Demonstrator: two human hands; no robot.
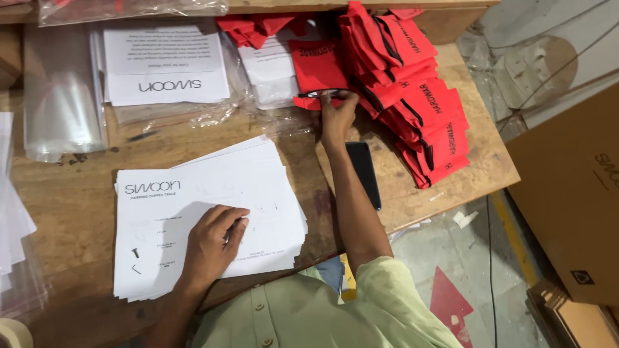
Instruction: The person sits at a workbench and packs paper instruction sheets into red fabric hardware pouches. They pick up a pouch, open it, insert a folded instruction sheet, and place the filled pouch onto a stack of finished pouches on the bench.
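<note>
Two hands busy: your left hand [216,241] lies flat w/ fingers curled on the stack of printed instruction sheets [206,216] at the table [71,206] front; right hand [336,119] pinches a red drawstring pouch [317,67] by its near edge. Risk: dragging it could pull the clear plastic bags [213,116] or nudge the black phone [362,171] beside your forearm. Red pouch pile [419,109] runs to the right table edge; free room only mid-table.

Matt white paper sheets [206,212], red cloth pouches [412,96] (black trim), worn wooden table [71,200], glossy phone [363,171].
</note>
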